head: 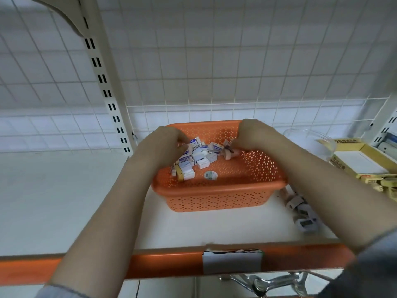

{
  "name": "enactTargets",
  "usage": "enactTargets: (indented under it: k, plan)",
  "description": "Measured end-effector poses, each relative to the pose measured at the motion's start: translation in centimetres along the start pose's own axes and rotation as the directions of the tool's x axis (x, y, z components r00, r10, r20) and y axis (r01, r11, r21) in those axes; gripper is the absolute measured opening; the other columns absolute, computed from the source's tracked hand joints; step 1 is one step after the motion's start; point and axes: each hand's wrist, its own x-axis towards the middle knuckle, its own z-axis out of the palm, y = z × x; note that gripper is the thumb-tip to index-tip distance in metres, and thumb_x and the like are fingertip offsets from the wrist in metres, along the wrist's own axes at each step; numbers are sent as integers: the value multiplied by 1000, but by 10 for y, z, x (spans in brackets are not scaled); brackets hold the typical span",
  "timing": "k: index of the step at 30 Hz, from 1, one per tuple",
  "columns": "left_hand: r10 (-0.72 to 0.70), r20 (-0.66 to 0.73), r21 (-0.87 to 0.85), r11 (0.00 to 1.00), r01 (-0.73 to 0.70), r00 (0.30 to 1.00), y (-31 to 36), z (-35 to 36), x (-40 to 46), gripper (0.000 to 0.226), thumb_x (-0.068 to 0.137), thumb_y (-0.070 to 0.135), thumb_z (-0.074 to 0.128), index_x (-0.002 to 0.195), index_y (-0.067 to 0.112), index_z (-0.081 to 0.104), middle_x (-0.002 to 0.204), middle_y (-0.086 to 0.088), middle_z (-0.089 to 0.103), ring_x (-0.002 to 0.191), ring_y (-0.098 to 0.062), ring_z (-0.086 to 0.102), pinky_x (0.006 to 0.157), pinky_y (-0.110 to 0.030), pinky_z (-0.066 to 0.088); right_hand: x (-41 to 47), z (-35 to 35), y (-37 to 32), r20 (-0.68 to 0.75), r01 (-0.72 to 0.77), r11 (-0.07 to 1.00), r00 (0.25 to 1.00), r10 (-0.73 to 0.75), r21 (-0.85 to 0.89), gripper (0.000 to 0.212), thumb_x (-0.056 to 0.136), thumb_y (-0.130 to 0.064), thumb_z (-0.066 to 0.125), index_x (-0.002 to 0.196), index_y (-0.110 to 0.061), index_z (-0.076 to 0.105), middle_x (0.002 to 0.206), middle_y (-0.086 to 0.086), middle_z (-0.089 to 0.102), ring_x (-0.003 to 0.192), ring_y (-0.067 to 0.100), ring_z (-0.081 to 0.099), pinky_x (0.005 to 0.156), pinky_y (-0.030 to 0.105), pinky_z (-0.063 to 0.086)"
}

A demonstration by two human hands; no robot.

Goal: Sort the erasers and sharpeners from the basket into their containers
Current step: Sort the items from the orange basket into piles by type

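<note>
An orange perforated basket (217, 196) stands on the white shelf, holding a pile of white erasers (198, 157) with blue labels and a few pale sharpeners (228, 154). My left hand (165, 143) reaches into the basket's left side, its curled fingers on the erasers. My right hand (250, 134) is over the back right of the pile, fingertips pinching a small sharpener. A round sticker (210, 175) lies on the basket floor.
A clear plastic container (305, 136) stands right of the basket. A yellow cardboard box (363, 160) sits at the far right. Several grey sharpeners (300, 214) lie on the shelf under my right forearm. The shelf's orange front edge (167, 265) carries a label holder.
</note>
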Motion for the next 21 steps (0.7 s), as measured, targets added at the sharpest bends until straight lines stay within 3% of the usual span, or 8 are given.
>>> enactTargets:
  k: [2, 4, 7, 9, 11, 14, 19, 21]
  plan:
    - [16, 85, 38, 999, -19, 996, -2, 7, 22, 25, 93, 24, 53, 114, 20, 66, 119, 3, 63, 107, -16, 57, 88, -29, 46, -21, -4, 13, -135, 36, 985, 991, -12, 170, 25, 83, -31, 67, 79, -7, 68, 78, 8, 66, 76, 22, 61, 63, 31, 50]
    - [18, 141, 102, 994, -32, 990, -4, 16, 45, 20, 90, 21, 55, 104, 19, 70, 108, 2, 66, 98, -18, 59, 87, -35, 50, -49, -1, 25, -264, 98, 927, 964, 1, 362, 26, 84, -35, 66, 94, -12, 70, 87, 1, 66, 86, 16, 60, 72, 27, 48]
    - [-21, 136, 169, 986, -2, 990, -4, 27, 71, 10, 85, 12, 56, 81, 21, 60, 91, -2, 62, 80, -20, 56, 76, -33, 50, -86, 11, 34, -382, 178, 796, 921, 71, 579, 20, 83, -34, 68, 100, -22, 68, 81, -9, 66, 73, 4, 58, 60, 6, 38]
    - [-48, 111, 182, 983, 27, 993, -4, 35, 82, 11, 83, 11, 58, 81, 21, 55, 93, -5, 65, 80, -21, 61, 76, -35, 53, -101, 22, 39, -402, 215, 710, 910, 105, 671, 19, 82, -31, 70, 99, -23, 69, 76, -8, 68, 63, 2, 57, 57, 5, 39]
    - [-76, 104, 206, 977, 54, 992, -5, 43, 88, 8, 83, 11, 60, 85, 19, 58, 95, -6, 67, 74, -19, 61, 69, -33, 55, -111, 30, 41, -419, 250, 658, 901, 110, 711, 15, 82, -28, 71, 97, -24, 69, 73, -5, 67, 57, -1, 55, 54, 6, 39]
    - [-87, 125, 245, 968, 54, 988, -7, 49, 91, 7, 85, 14, 60, 91, 16, 63, 96, -7, 68, 69, -16, 59, 50, -24, 44, -117, 34, 42, -449, 308, 632, 891, 72, 711, 14, 82, -27, 71, 86, -37, 63, 75, -3, 68, 57, -2, 55, 55, 6, 39]
    - [-121, 107, 199, 975, 98, 987, -5, 55, 91, 15, 84, 15, 62, 96, 9, 69, 91, -5, 68, 80, -20, 64, 65, -31, 55, -116, 36, 40, -489, 350, 634, 871, 51, 690, 26, 81, -24, 71, 80, -45, 57, 75, -8, 67, 73, -1, 59, 63, 3, 40]
    - [-119, 84, 227, 969, 97, 989, -2, 56, 89, 10, 85, 11, 58, 90, 8, 66, 82, -4, 65, 73, -19, 62, 57, -30, 52, -116, 37, 40, -495, 360, 626, 868, 48, 692, 25, 81, -24, 71, 81, -45, 57, 76, -10, 67, 74, 0, 60, 64, 3, 41]
